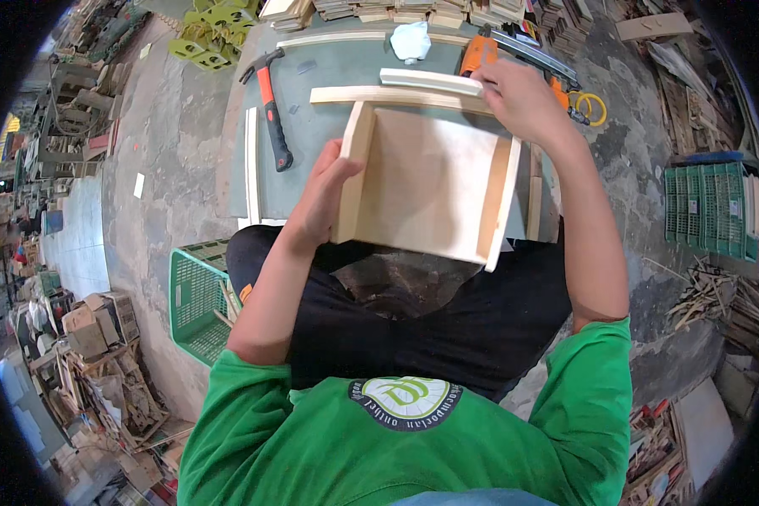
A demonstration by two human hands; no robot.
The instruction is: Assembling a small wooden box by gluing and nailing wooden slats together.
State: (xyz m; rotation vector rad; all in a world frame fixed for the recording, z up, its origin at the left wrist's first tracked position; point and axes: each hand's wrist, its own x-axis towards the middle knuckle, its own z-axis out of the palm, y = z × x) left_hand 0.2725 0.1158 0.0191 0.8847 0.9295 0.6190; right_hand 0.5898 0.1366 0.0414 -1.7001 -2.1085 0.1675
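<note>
My left hand grips the left side wall of a pale wooden box-like frame, thumb on the inner face. The frame has a flat panel and raised sides and is tilted over my lap at the bench edge. Beyond it, my right hand is closed at the right end of a short pale wooden strip; its fingertips are partly hidden. Just under that strip lies a longer wooden strip, along the frame's far side. Right beside my right fingers is an orange power tool.
On the grey-green bench lie a hammer with a red and black handle, a crumpled white bag and a yellow ring. Stacked wood pieces line the far edge. Green crates stand on both sides.
</note>
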